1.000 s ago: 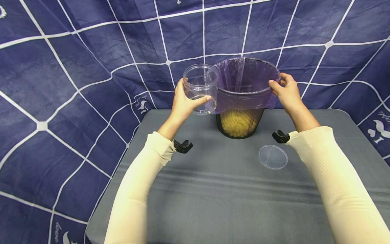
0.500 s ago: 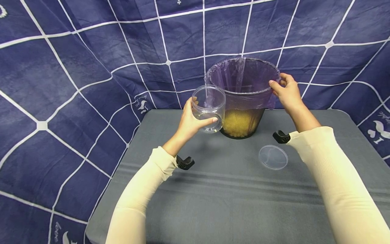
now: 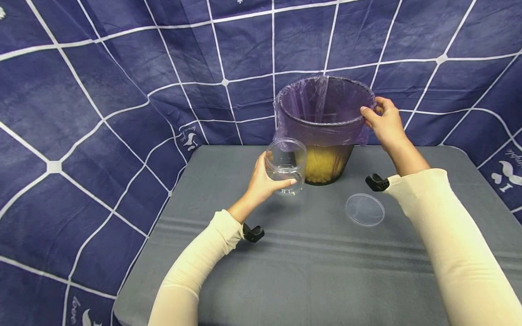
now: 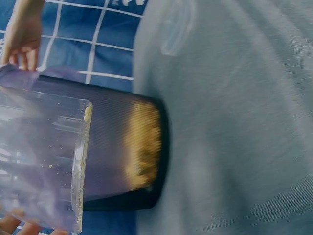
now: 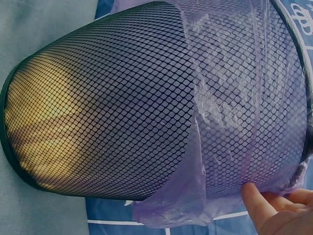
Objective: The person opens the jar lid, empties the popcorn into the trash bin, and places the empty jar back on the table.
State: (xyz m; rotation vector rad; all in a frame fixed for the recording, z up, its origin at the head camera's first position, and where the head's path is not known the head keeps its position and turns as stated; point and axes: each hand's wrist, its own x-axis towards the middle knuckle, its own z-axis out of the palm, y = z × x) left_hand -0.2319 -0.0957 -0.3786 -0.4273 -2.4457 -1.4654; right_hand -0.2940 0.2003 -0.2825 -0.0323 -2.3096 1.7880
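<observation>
My left hand [image 3: 263,183] grips a clear plastic jar [image 3: 288,156] upright, just above the table and in front of the bin's left side. A few yellow crumbs cling inside the jar's bottom edge, as the left wrist view shows. At the back stands a black mesh trash bin [image 5: 137,93], lined with a purple plastic bag [image 3: 303,97] folded over its rim. Yellow pieces [image 4: 144,147] fill the bottom of the bin, seen through the mesh. My right hand [image 3: 383,120] pinches the bag and rim at the bin's right side.
A round clear lid [image 3: 365,209] lies flat on the grey table [image 3: 310,271], in front of the bin and to its right. A blue cloth with white lines [image 3: 244,50] hangs behind the table and along its left side.
My left hand has brought the jar down from beside the bin's rim, toward me and slightly right, to just above the table. My right hand has stayed on the rim.
</observation>
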